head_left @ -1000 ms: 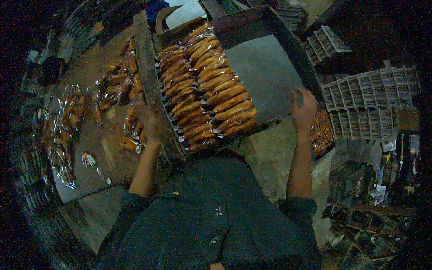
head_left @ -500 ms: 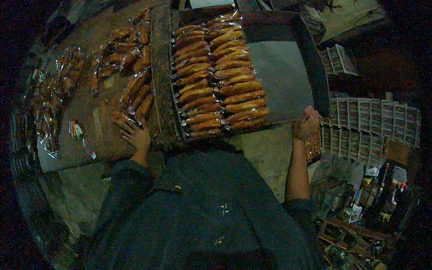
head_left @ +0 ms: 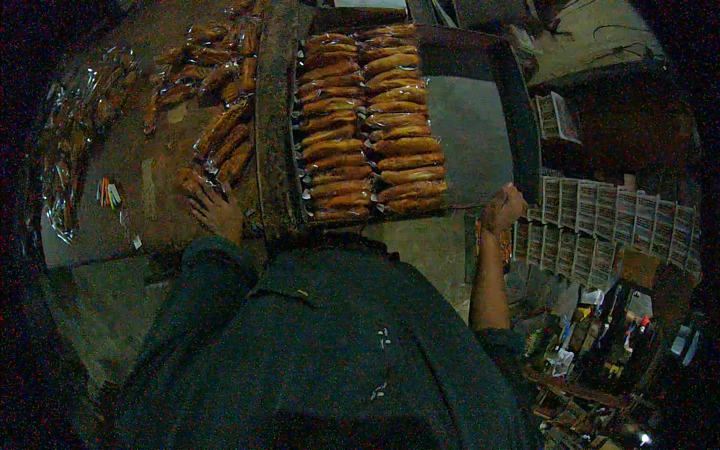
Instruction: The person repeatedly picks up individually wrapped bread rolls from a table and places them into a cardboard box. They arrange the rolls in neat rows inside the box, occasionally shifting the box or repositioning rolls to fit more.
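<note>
A dark tray (head_left: 528,112) in front of me holds two columns of long, golden-brown breads (head_left: 397,120) in clear wrappers, and its right part shows a bare grey bottom. On the table to the left, my left hand (head_left: 217,213) lies with fingers spread, fingertips at the near end of a small group of wrapped breads (head_left: 226,146). My right hand (head_left: 502,210) is closed at the tray's near right corner and seems to grip its edge; the fingertips are partly hidden.
More wrapped breads (head_left: 97,97) lie heaped across the brown table (head_left: 161,161). Small coloured sticks (head_left: 109,192) rest near its front. A wooden beam (head_left: 274,127) runs between table and tray. White rack-like panels (head_left: 600,206) stand at right, above clutter (head_left: 592,337).
The whole view has shifted slightly. Both hands keep about the same places, the left beside the breads and the right at the tray corner. The rows in the tray look unchanged.
</note>
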`<action>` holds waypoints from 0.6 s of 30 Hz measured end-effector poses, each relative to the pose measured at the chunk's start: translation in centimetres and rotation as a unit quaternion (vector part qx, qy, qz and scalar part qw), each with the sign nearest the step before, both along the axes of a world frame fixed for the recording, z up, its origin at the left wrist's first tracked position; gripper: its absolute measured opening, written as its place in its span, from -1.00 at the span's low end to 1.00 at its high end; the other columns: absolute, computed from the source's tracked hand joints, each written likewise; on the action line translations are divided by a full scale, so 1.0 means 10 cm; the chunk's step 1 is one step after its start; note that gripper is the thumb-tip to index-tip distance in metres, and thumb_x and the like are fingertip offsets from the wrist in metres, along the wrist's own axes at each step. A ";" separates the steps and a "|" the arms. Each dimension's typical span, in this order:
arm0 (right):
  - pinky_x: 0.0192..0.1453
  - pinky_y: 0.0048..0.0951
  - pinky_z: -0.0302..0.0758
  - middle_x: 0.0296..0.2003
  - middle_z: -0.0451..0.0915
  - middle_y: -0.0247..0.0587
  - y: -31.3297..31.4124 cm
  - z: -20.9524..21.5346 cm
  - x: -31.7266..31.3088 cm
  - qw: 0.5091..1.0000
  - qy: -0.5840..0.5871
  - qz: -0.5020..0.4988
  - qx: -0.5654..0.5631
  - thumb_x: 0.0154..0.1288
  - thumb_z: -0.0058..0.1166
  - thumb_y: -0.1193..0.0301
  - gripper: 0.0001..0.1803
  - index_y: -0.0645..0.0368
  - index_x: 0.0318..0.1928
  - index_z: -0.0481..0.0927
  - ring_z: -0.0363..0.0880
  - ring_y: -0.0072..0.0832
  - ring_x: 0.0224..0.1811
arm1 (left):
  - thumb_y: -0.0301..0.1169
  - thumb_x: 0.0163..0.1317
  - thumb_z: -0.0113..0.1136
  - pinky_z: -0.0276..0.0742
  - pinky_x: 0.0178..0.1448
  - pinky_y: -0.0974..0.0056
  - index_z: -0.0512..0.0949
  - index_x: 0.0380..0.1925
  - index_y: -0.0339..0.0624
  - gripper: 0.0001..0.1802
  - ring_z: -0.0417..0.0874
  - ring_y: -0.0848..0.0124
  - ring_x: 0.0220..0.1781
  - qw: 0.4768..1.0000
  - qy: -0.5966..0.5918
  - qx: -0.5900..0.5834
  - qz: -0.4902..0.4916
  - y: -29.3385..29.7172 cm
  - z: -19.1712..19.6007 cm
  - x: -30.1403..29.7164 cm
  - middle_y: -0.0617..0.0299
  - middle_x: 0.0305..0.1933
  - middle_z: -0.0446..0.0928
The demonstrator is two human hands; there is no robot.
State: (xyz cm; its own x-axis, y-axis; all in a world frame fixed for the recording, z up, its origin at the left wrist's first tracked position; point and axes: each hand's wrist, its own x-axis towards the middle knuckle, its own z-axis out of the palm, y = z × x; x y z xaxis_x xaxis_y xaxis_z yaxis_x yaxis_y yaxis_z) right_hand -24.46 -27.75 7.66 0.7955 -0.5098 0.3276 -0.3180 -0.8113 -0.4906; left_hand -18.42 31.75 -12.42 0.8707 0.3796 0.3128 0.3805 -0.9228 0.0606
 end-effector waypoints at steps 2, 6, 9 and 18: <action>0.12 -0.10 0.33 -0.20 0.55 -0.14 0.19 0.12 0.01 0.988 0.003 0.097 -0.124 0.40 0.01 -0.18 -0.44 0.11 -0.20 0.61 0.51 -0.15 -0.11 | 0.19 0.53 -0.21 0.12 0.54 -0.30 0.06 0.59 -0.04 -0.19 0.15 -0.24 0.58 1.000 -0.008 0.003 -0.009 0.02 -0.02 0.01 0.02 0.68 -0.01; 0.61 0.04 -0.02 0.46 0.22 -0.14 0.68 0.50 0.11 0.915 0.213 0.328 -0.095 -0.12 0.59 0.01 0.05 -0.21 0.44 0.39 0.09 -0.06 0.56 | 0.17 0.54 -0.22 0.07 0.56 -0.29 0.06 0.59 -0.02 -0.21 0.12 -0.24 0.59 1.000 -0.028 0.011 -0.008 0.02 -0.07 0.03 0.03 0.68 -0.02; 0.61 0.21 -0.20 0.56 0.10 -0.19 1.04 0.56 0.28 0.871 0.201 0.394 -0.213 -0.19 0.59 -0.08 0.17 -0.24 0.50 0.31 -0.11 -0.07 0.66 | 0.17 0.55 -0.25 -0.01 0.59 -0.29 0.05 0.60 0.01 -0.22 0.07 -0.24 0.61 0.999 -0.014 -0.029 -0.006 0.01 -0.07 0.03 0.04 0.69 -0.06; 0.60 0.21 -0.22 0.40 0.40 -0.26 1.14 0.37 0.62 0.870 0.220 0.394 -0.200 -0.02 0.44 -0.15 0.01 -0.16 0.45 0.38 0.10 -0.06 0.56 | 0.20 0.55 -0.29 -0.18 0.63 -0.28 -0.02 0.62 0.10 -0.22 0.00 -0.24 0.64 0.996 0.006 -0.084 0.004 0.02 0.01 0.02 0.07 0.70 -0.08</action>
